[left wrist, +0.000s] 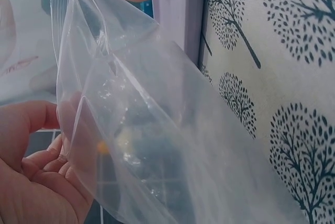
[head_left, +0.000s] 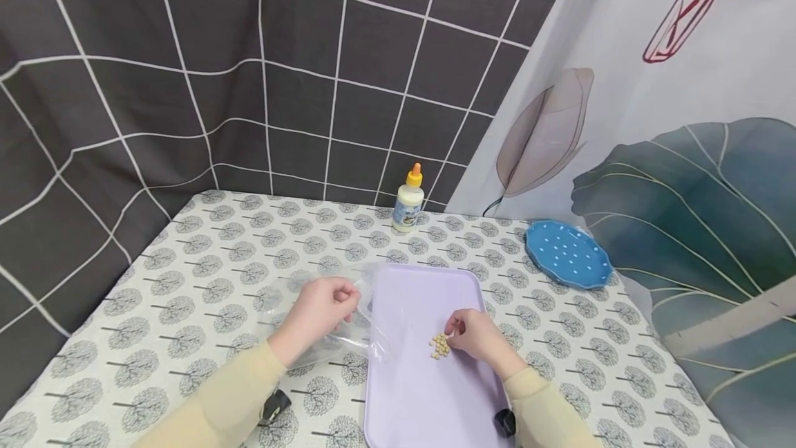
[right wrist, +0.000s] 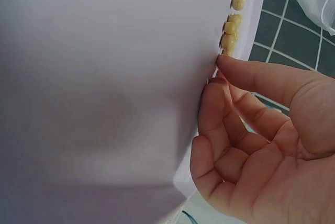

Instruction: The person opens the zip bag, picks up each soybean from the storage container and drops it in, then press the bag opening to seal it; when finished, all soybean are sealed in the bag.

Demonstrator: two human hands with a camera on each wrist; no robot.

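My left hand holds up the edge of a clear plastic zip bag, which lies over the left rim of a lavender tray. In the left wrist view my curled fingers pinch the bag; it looks empty. A small pile of yellow beans lies on the tray. My right hand is at the pile's right edge. Its thumb and forefinger close on the nearest of the beans.
A white glue bottle with an orange cap stands at the table's back edge. A blue dotted plate lies at the right, against a leaf-print curtain. The tablecloth carries a tree pattern. A dark grid curtain hangs behind.
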